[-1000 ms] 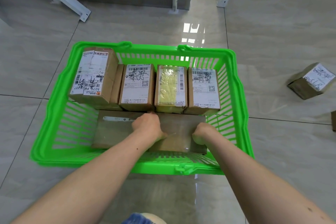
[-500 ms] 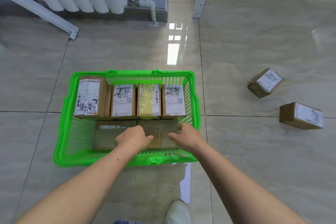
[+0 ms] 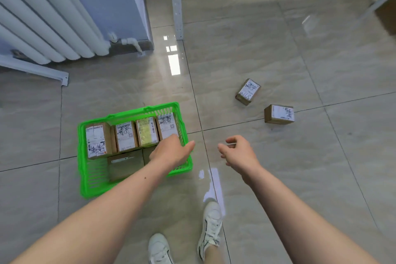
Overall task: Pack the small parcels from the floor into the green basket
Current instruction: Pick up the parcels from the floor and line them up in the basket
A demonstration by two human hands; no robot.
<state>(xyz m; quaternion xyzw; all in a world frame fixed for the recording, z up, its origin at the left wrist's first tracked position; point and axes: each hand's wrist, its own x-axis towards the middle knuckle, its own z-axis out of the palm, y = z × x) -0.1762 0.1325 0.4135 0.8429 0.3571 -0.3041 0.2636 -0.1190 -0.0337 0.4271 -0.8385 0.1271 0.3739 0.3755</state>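
While the left hand [image 3: 171,153] hovers empty and loosely spread over the basket [image 3: 82,156], the right hand [image 3: 237,152] hangs empty, fingers half-curled, above the floor [image 3: 300,167]. Several parcels [image 3: 125,136] fill the basket; two parcels [image 3: 248,91] [image 3: 279,114] lie apart on the tiles.

So both hands are off the flat parcel [image 3: 125,165] now. A second ago they were pressing it down into the green basket [image 3: 84,176]; now it lies on the basket bottom on its own. The left hand [image 3: 171,153] is lifted over the basket's right end, empty, and the right hand [image 3: 237,153] has swung out over the bare floor, fingers loosely curled. The view has pulled up and back too: white shoes [image 3: 211,223] show now, plus two parcels [image 3: 248,91] on the floor to the right.
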